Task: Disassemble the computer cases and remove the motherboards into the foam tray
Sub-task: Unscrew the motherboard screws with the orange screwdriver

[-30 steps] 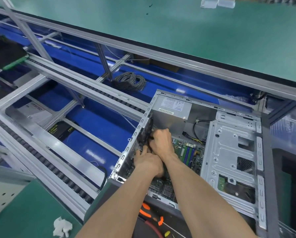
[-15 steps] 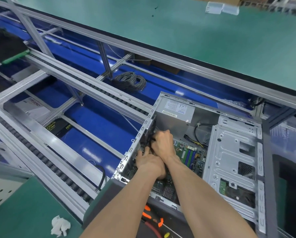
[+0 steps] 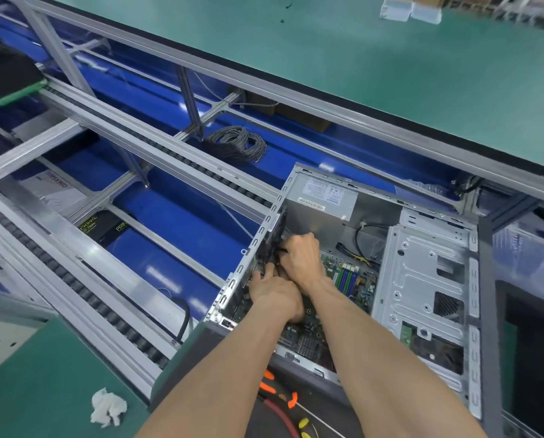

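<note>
An open grey computer case [image 3: 482, 279] lies on its side in front of me. Its green motherboard [image 3: 351, 279] sits on the bottom, partly hidden by my forearms. A silver power supply [image 3: 321, 197] fills the far corner. A black rear fan [image 3: 277, 229] is mounted on the case's left wall. My right hand [image 3: 302, 260] has its fingers curled on a black part of that fan. My left hand [image 3: 274, 297] is just below it, fingers curled against the fan's lower edge. The fingertips of both hands are mostly hidden.
A metal drive cage [image 3: 422, 279] covers the case's right half. Orange-handled pliers [image 3: 277, 390] and a yellow-handled tool [image 3: 305, 428] lie at the near edge. A crumpled tissue [image 3: 108, 407] is on the green mat. Conveyor rails [image 3: 106, 311] run left, with a cable coil [image 3: 236, 143] beyond.
Both hands stay at the rear fan with only small shifts of the fingers. My head has moved slightly, so the case sits a little lower in view.
</note>
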A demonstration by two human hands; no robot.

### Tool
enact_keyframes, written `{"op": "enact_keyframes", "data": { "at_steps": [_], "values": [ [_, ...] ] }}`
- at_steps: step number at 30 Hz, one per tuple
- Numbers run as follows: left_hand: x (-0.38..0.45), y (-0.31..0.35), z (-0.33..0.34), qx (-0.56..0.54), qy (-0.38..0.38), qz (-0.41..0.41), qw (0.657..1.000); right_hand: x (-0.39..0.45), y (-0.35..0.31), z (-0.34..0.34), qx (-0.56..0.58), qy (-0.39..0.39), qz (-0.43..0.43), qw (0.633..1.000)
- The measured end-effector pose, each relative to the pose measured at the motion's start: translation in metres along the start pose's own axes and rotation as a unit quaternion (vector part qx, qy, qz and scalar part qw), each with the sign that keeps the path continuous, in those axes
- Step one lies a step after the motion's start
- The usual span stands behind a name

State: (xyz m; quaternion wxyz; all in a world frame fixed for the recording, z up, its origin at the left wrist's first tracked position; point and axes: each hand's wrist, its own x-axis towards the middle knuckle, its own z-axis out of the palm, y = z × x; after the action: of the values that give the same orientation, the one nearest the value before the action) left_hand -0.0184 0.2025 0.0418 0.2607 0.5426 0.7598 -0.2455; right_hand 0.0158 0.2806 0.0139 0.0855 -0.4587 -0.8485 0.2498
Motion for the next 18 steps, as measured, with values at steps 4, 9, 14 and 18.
{"op": "enact_keyframes", "data": {
  "at_steps": [4,9,14,18],
  "values": [
    [0.000,0.000,0.002,0.001,0.007,0.001,1.000,0.001,0.000,-0.002,0.004,-0.004,0.017,1.000],
    [0.003,-0.003,0.003,0.004,0.006,-0.005,1.000,0.004,-0.001,-0.003,-0.018,-0.004,-0.013,1.000],
    [0.005,-0.001,0.007,0.008,-0.005,-0.005,1.000,-0.001,0.004,-0.014,-0.030,-0.031,-0.040,0.998],
    [0.004,0.000,0.007,0.018,-0.008,-0.005,1.000,-0.002,0.007,-0.034,-0.115,-0.102,-0.067,0.986]
  ]
}}
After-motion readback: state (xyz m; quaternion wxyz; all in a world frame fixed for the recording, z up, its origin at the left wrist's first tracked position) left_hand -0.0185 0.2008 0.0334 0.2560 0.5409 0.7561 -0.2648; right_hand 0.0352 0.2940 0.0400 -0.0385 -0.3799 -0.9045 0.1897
